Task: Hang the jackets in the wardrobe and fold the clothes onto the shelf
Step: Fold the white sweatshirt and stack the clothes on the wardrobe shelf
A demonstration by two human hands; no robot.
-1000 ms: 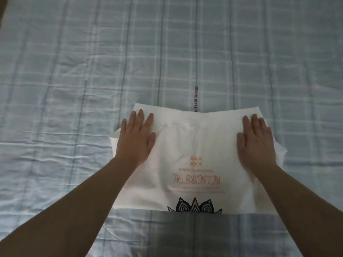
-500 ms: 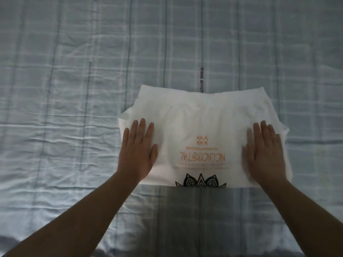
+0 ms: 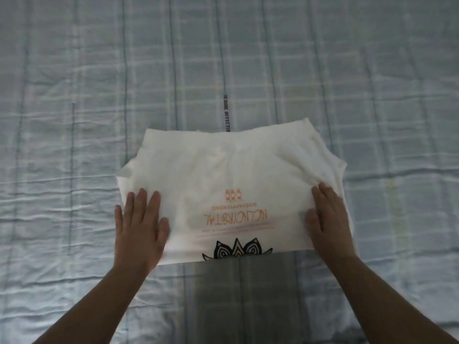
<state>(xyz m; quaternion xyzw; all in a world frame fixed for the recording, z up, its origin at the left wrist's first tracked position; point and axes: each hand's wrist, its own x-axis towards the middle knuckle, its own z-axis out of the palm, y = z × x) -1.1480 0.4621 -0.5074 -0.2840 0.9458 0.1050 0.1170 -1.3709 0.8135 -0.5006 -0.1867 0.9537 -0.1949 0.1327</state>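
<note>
Fingers of left hand (image 3: 141,229), right hand (image 3: 327,219) straight, flat on folded shirt (image 3: 231,170)

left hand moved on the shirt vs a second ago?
Yes. The left hand slid toward the person: from near the white T-shirt's far edge to its near left corner, level with the orange print.

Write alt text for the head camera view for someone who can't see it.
Two bare hands, left hand and right hand, press flat on a folded white T-shirt with orange lettering, lying on a pale blue plaid bedsheet.
</note>
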